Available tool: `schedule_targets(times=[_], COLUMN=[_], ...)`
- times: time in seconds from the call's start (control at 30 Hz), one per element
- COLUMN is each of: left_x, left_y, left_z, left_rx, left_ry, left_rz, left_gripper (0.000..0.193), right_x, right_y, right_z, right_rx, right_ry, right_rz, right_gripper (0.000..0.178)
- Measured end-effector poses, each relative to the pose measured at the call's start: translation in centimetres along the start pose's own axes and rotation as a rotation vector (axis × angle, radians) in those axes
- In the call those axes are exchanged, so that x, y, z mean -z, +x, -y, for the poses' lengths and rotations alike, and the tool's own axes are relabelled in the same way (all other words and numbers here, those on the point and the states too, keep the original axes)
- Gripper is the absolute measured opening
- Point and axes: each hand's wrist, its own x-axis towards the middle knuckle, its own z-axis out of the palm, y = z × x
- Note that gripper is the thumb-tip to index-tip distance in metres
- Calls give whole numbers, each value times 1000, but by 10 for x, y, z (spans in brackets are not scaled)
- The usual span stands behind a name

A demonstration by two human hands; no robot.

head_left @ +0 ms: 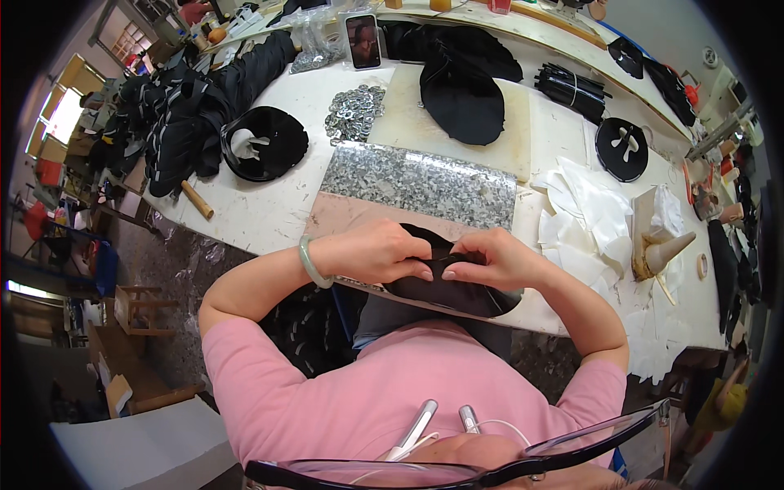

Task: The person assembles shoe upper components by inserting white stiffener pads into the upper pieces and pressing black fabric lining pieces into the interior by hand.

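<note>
Both hands meet over the near edge of the table at a curved, smooth black piece, which looks like leather or coated fabric. My left hand, below a pale green bangle, pinches its upper edge between thumb and fingers. Close beside it, my right hand grips the same edge, thumb laid along a fold. The piece rests partly on a board with a grey speckled surface and a pinkish strip. My fingers hide part of the folded edge.
Black pieces are heaped at left, near a black dish and a wooden stick. Shiny metal bits, a propped phone and black ovals lie beyond the board. White cloth pieces and a cone are at right.
</note>
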Motion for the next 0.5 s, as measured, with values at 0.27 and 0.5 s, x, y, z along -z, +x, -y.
schedule_targets(times=[0.27, 0.5], left_x=[1, 10], left_y=[9, 10], left_z=[-12, -10], left_rx=[13, 22], left_ry=[247, 171], left_rz=[-13, -178], left_gripper=[16, 13], right_x=[-19, -3], right_y=[-2, -5], right_z=[-1, 2], right_rx=[282, 100], right_ry=[-365, -162], right_rz=[-339, -359], right_gripper=[18, 19])
